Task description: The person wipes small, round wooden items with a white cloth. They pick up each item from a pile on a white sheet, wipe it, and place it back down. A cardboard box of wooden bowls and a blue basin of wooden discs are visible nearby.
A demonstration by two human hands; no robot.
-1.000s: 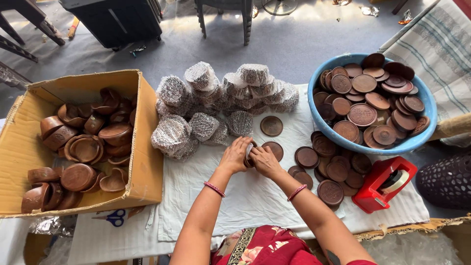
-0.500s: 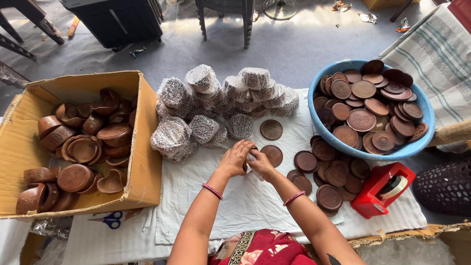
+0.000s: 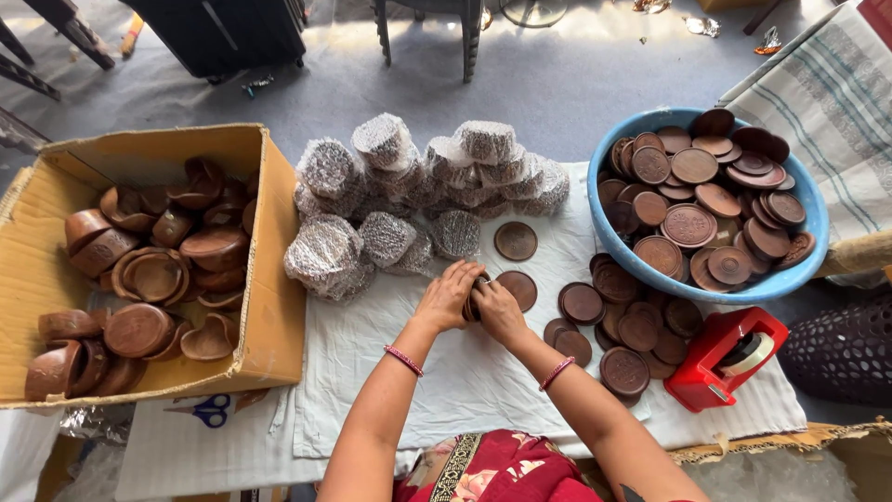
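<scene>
Cloth (image 3: 465, 381) centre | box (image 3: 269, 335) left of it | wrapped stacks (image 3: 409, 186) on its far part | basin (image 3: 706, 284) right | tape dispenser (image 3: 720, 358) on its right edge

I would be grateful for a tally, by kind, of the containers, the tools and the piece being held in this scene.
Cardboard box: 1
Blue basin: 1
Red tape dispenser: 1
Blue-handled scissors: 1
Held brown clay piece: 1
Total: 5
</scene>
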